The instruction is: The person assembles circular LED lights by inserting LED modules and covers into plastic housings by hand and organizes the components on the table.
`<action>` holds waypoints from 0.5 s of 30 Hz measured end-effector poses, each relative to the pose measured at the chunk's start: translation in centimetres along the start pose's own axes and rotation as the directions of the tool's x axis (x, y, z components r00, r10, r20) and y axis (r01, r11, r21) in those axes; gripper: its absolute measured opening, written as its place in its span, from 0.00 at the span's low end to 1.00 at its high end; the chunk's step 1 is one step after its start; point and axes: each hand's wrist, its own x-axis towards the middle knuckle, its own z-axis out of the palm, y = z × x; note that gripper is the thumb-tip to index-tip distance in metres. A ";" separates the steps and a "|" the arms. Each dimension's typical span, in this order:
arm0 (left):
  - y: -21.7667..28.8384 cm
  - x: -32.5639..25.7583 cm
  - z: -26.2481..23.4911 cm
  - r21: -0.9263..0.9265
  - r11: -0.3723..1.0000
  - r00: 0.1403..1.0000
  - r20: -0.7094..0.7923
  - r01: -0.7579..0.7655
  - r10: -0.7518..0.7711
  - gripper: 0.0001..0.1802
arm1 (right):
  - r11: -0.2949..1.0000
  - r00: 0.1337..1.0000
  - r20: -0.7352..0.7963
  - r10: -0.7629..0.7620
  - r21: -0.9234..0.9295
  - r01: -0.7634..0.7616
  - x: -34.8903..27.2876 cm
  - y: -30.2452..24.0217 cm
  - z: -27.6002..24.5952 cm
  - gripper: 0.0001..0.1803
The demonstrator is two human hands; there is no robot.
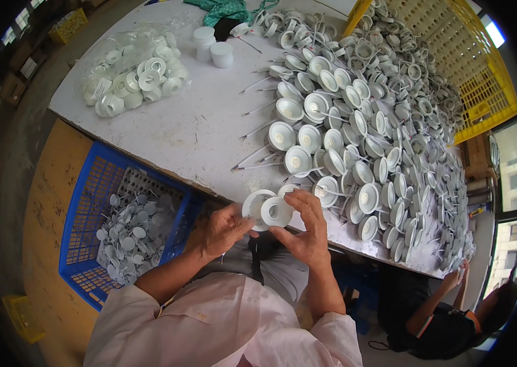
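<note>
The fingers [241,228] of the left hand [223,232] are closed on the rim of a shallow white cup [251,205], gripped at its lower left side. By the right hand [308,231] a white ring [265,215] is held between thumb and curled fingers, its open middle facing up toward the camera. In this view the right part of the cup is overlapped by the ring; whether the two are pressed together cannot be told. Both are held just off the near edge of the table [203,116], above the person's lap. Another small white piece [286,190] is partly seen by the right fingertips.

Much of the table's right side is covered by a heap of white lamps [333,140] with thin wires, many tipped on their sides. Behind them a yellow crate [483,79] is tilted toward the heap. At the far left of the table, white rings are held in a clear bag [138,76], with white tubs [221,55] set near it and a green cloth [228,9] beyond. White discs [127,241] are contained in a blue basket [73,269] beside the left forearm. At the lower right, a co-worker [439,318] is seen with hands raised near the table edge.
</note>
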 end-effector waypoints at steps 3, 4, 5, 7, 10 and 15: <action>-0.1 0.1 0.3 0.018 0.999 0.999 0.022 -0.038 0.038 0.19 | 1.000 0.999 0.051 -0.012 -0.005 0.012 0.2 -0.4 0.3 0.36; 0.0 0.1 0.4 0.017 0.999 0.998 0.026 -0.051 0.051 0.20 | 1.000 0.997 0.070 -0.013 -0.021 0.014 0.2 -0.5 0.4 0.37; 0.1 0.0 0.5 0.016 0.998 0.998 0.029 -0.064 0.064 0.20 | 0.999 0.996 0.090 -0.014 -0.038 0.018 0.2 -0.5 0.5 0.39; -0.2 0.2 0.4 0.052 0.996 0.997 0.029 -0.070 0.069 0.20 | 1.000 0.995 0.104 0.001 -0.024 0.002 0.2 -0.6 0.8 0.40; -0.1 0.4 0.4 0.088 0.993 0.997 0.028 -0.077 0.075 0.20 | 1.000 0.993 0.115 0.017 0.008 -0.018 0.3 -0.8 0.7 0.40; 0.9 0.2 0.8 0.067 0.996 0.998 0.017 -0.061 0.060 0.17 | 0.997 0.998 0.011 0.056 0.061 -0.056 -0.9 0.2 0.6 0.32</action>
